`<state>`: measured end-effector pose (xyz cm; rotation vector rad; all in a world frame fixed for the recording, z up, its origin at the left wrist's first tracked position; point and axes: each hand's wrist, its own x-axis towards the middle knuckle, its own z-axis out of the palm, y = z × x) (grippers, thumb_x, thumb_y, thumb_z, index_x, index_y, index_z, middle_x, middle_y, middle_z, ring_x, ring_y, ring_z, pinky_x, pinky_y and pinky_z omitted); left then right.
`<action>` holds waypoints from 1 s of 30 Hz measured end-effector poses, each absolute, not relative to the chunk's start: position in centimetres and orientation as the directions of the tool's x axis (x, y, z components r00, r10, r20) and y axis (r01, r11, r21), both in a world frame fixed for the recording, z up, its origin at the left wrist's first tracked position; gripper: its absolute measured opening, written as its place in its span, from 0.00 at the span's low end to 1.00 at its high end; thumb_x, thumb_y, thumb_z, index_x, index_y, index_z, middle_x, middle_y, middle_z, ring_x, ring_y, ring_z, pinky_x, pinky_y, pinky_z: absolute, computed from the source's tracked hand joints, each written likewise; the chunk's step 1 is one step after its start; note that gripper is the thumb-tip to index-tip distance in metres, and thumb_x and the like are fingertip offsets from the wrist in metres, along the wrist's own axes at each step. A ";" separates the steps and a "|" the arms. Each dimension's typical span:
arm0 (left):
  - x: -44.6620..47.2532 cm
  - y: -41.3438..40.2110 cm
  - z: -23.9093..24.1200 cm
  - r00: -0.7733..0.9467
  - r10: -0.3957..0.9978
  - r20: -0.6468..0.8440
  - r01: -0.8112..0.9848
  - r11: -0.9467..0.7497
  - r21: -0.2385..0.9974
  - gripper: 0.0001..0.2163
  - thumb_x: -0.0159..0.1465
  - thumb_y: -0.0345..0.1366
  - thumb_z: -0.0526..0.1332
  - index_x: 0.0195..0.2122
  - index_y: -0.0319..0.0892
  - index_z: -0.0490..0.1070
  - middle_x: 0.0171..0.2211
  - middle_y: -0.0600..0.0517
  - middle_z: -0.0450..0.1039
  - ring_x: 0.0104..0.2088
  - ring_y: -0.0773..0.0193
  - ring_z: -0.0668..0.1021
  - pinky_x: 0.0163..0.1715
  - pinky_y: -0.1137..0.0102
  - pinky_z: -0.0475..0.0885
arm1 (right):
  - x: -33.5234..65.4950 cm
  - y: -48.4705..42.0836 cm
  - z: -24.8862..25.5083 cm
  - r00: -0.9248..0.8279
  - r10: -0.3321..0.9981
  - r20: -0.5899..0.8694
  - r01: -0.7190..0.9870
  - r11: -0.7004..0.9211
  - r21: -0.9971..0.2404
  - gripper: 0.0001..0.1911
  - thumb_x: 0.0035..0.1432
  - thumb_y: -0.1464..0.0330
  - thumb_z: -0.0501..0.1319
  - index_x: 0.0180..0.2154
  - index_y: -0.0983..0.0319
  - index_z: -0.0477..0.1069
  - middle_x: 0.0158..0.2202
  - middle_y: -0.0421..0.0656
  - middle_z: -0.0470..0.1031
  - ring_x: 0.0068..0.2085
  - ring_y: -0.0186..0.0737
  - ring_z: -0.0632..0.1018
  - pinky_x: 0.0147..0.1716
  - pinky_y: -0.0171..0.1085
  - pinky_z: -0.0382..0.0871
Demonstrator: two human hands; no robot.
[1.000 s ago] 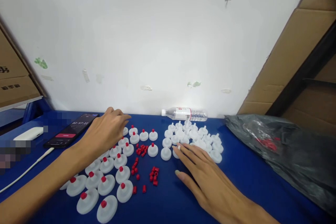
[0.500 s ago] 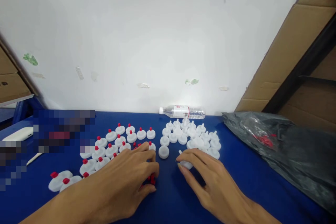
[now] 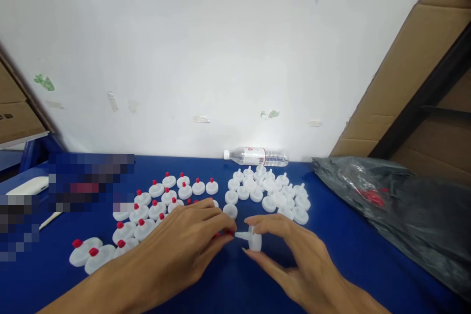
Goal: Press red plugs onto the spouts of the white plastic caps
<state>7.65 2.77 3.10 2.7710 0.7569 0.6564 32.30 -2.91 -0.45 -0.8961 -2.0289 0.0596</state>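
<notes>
Over the near middle of the blue worktop [image 3: 235, 287], the right hand [image 3: 305, 260] had its grip clamped on the round base of a white spouted piece [image 3: 254, 241], which was tilted onto its side, spout pointing left. Facing it, the left hand [image 3: 184, 243] had its grip pinched on a small red cap [image 3: 230, 232], right at the spout's tip; whether the two touched, I could not tell. Red-topped white pieces [image 3: 157, 210] stood to the left, plain white pieces [image 3: 270, 185] lay clustered at far right of centre, and behind these a clear bottle [image 3: 253, 156] lay sideways.
</notes>
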 end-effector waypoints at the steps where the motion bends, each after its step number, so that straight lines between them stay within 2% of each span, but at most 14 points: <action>1: 7.8 2.8 3.1 0.778 0.497 0.384 0.412 -0.865 0.285 0.06 0.76 0.31 0.57 0.47 0.48 0.73 0.38 0.56 0.78 0.38 0.61 0.76 0.36 0.68 0.68 | 32.3 -2.9 -0.4 -0.348 0.607 0.714 0.566 0.744 -0.357 0.14 0.71 0.69 0.64 0.55 0.56 0.66 0.50 0.42 0.83 0.49 0.36 0.85 0.51 0.31 0.80; 5: 8.3 2.8 2.6 0.772 0.420 0.476 0.303 -0.903 0.305 0.08 0.78 0.31 0.55 0.48 0.47 0.73 0.40 0.56 0.80 0.38 0.63 0.77 0.40 0.69 0.71 | 32.4 -3.0 -0.4 -0.365 0.597 0.714 0.564 0.752 -0.340 0.13 0.71 0.68 0.64 0.54 0.56 0.67 0.52 0.42 0.83 0.51 0.35 0.85 0.53 0.31 0.79; 8: 8.4 2.8 1.7 0.745 0.454 0.490 0.361 -0.891 0.276 0.07 0.79 0.34 0.55 0.48 0.46 0.73 0.39 0.54 0.80 0.37 0.61 0.78 0.38 0.67 0.71 | 32.4 -3.1 -0.5 -0.327 0.598 0.732 0.564 0.745 -0.356 0.12 0.70 0.67 0.66 0.52 0.56 0.68 0.50 0.42 0.84 0.51 0.36 0.85 0.53 0.31 0.79; 12: 8.2 2.2 0.8 0.764 0.496 0.413 0.438 -0.868 0.233 0.15 0.75 0.23 0.49 0.50 0.47 0.70 0.40 0.52 0.77 0.37 0.60 0.78 0.34 0.66 0.69 | 31.6 -3.4 -0.2 -0.259 0.581 0.772 0.570 0.737 -0.363 0.07 0.70 0.66 0.66 0.47 0.56 0.69 0.48 0.43 0.86 0.49 0.38 0.86 0.52 0.33 0.80; 14: 8.2 1.6 1.0 0.747 0.507 0.429 0.437 -0.862 0.257 0.16 0.71 0.20 0.48 0.47 0.47 0.69 0.37 0.53 0.75 0.34 0.61 0.77 0.32 0.67 0.67 | 31.2 -3.6 0.0 -0.244 0.566 0.787 0.569 0.741 -0.357 0.05 0.70 0.68 0.65 0.44 0.56 0.69 0.46 0.43 0.86 0.48 0.39 0.87 0.52 0.33 0.81; 18: 8.7 0.7 2.0 0.689 0.500 0.525 0.413 -0.866 0.282 0.14 0.68 0.21 0.50 0.40 0.46 0.70 0.33 0.54 0.76 0.30 0.63 0.78 0.30 0.68 0.69 | 30.7 -3.8 0.2 -0.246 0.529 0.812 0.553 0.765 -0.331 0.05 0.70 0.71 0.65 0.43 0.57 0.70 0.37 0.40 0.87 0.49 0.40 0.86 0.53 0.33 0.80; 20: 9.0 0.7 2.2 0.673 0.502 0.543 0.416 -0.864 0.283 0.13 0.70 0.23 0.50 0.38 0.46 0.70 0.31 0.55 0.76 0.28 0.64 0.78 0.29 0.68 0.71 | 30.7 -3.6 0.0 -0.260 0.504 0.824 0.553 0.777 -0.301 0.06 0.70 0.72 0.65 0.44 0.57 0.70 0.39 0.40 0.87 0.49 0.39 0.86 0.53 0.32 0.80; 23: 9.1 1.4 2.6 0.651 0.483 0.585 0.427 -0.871 0.244 0.13 0.76 0.29 0.51 0.38 0.46 0.73 0.31 0.55 0.78 0.28 0.66 0.80 0.29 0.71 0.73 | 31.1 -3.1 -0.1 -0.269 0.518 0.812 0.579 0.761 -0.294 0.10 0.70 0.70 0.66 0.51 0.58 0.70 0.50 0.42 0.85 0.51 0.37 0.85 0.54 0.32 0.79; 25: 8.7 2.6 3.3 0.623 0.443 0.645 0.434 -0.882 0.186 0.11 0.78 0.34 0.53 0.43 0.48 0.75 0.36 0.55 0.82 0.33 0.66 0.82 0.33 0.73 0.76 | 31.6 -2.6 0.0 -0.289 0.546 0.786 0.630 0.727 -0.274 0.17 0.70 0.68 0.66 0.57 0.58 0.68 0.56 0.44 0.82 0.56 0.39 0.83 0.57 0.37 0.78; 27: 7.6 4.1 4.6 0.577 0.448 0.683 0.500 -0.855 0.138 0.10 0.78 0.37 0.54 0.49 0.47 0.76 0.42 0.53 0.83 0.39 0.65 0.84 0.40 0.72 0.79 | 32.4 -2.0 0.1 -0.338 0.566 0.751 0.717 0.672 -0.183 0.22 0.71 0.65 0.65 0.62 0.58 0.66 0.60 0.47 0.79 0.62 0.45 0.78 0.61 0.47 0.75; 29: 6.0 5.8 6.2 0.505 0.543 0.670 0.697 -0.715 0.054 0.12 0.78 0.39 0.53 0.52 0.45 0.76 0.45 0.50 0.82 0.42 0.62 0.83 0.44 0.67 0.79 | 33.3 -1.5 0.2 -0.365 0.599 0.713 0.810 0.582 -0.074 0.20 0.73 0.63 0.62 0.62 0.59 0.67 0.63 0.49 0.76 0.65 0.52 0.75 0.64 0.58 0.70; 30: 5.1 6.7 6.9 0.474 0.601 0.643 0.770 -0.637 0.027 0.13 0.78 0.38 0.53 0.53 0.42 0.76 0.47 0.47 0.82 0.45 0.57 0.82 0.47 0.61 0.79 | 33.8 -1.2 0.2 -0.359 0.619 0.699 0.848 0.529 -0.033 0.19 0.73 0.63 0.61 0.61 0.59 0.68 0.63 0.49 0.76 0.65 0.54 0.74 0.64 0.61 0.68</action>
